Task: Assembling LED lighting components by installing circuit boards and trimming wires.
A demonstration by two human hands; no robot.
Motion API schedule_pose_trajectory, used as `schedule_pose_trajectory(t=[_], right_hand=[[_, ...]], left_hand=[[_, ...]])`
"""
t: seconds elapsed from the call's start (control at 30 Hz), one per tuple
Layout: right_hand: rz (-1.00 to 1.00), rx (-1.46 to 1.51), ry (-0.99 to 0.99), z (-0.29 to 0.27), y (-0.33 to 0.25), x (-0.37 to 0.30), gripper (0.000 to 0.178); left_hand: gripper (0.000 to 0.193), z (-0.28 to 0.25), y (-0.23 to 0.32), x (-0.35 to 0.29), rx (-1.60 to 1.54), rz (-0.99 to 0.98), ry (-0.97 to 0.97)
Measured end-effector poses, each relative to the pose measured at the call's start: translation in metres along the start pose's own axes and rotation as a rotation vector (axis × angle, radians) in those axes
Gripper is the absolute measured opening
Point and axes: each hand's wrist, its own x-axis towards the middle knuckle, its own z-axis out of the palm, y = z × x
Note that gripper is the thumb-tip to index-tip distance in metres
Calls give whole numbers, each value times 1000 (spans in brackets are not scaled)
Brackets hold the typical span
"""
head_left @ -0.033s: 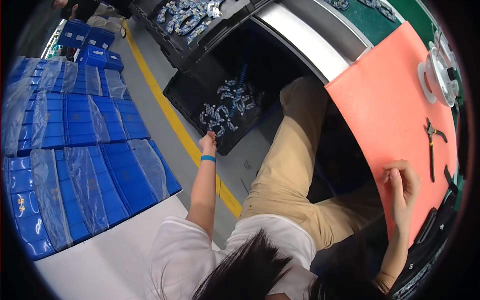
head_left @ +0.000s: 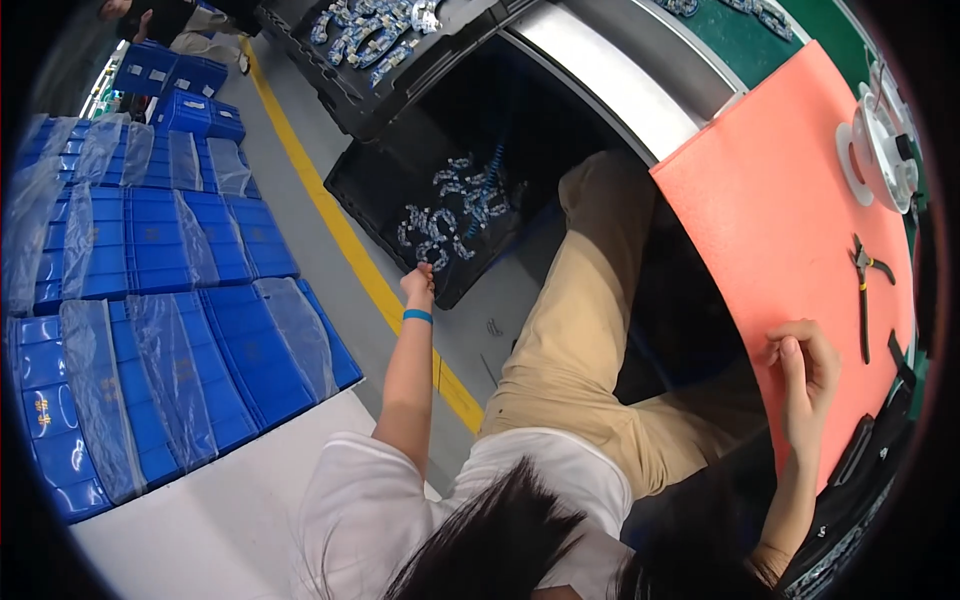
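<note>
My left hand [head_left: 418, 283], with a blue band around its wrist, reaches out to the near rim of a lower black bin [head_left: 455, 288]. Its fingers are curled closed; whatever they grip is hidden. Several curved, silvery-blue segmented parts [head_left: 430, 235] lie in that bin, and a blue coiled cord [head_left: 494, 170] hangs over them. At the edge of a pink mat [head_left: 740, 190], my right hand [head_left: 808, 375] is held loosely bent, thumb and fingers a little apart, with nothing visible in it. Beside it on the mat lie pliers [head_left: 864, 300] with dark handles.
Another black bin [head_left: 350, 95] with similar parts stands higher up, beyond the first. Stacked blue crates [head_left: 165, 240] with clear plastic strips fill the left. A yellow floor line [head_left: 300, 165] runs between. A white round device [head_left: 880, 155] stands on the mat; a person [head_left: 165, 20] is far left.
The blue coiled cord has swung slightly to the right and down. My left hand has barely shifted; my right hand has stayed where it was.
</note>
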Motion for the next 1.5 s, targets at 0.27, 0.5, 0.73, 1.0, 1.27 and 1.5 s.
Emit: schedule_pose_trajectory(t=[0.27, 0.5, 0.73, 1.0, 1.27, 1.5], right_hand=[[-32, -3, 25, 2, 9, 4, 16], [-32, -12, 23, -1, 13, 3, 16], [-54, -1, -2, 1, 11, 4, 15], [-71, 11, 11, 1, 16, 6, 16], [-54, -25, 28, -1, 19, 5, 18], [-41, -35, 32, -1, 21, 2, 17]], left_hand=[[18, -3, -27, 4, 190, 354, -142], [11, -22, -20, -16, 760, 652, -393], [17, -18, -12, 28, 567, 575, 5], [24, -6, 20, 66, 514, 572, -11], [27, 14, 65, 34, 723, 1043, -208], [24, 15, 72, 51, 1035, 1053, -365]])
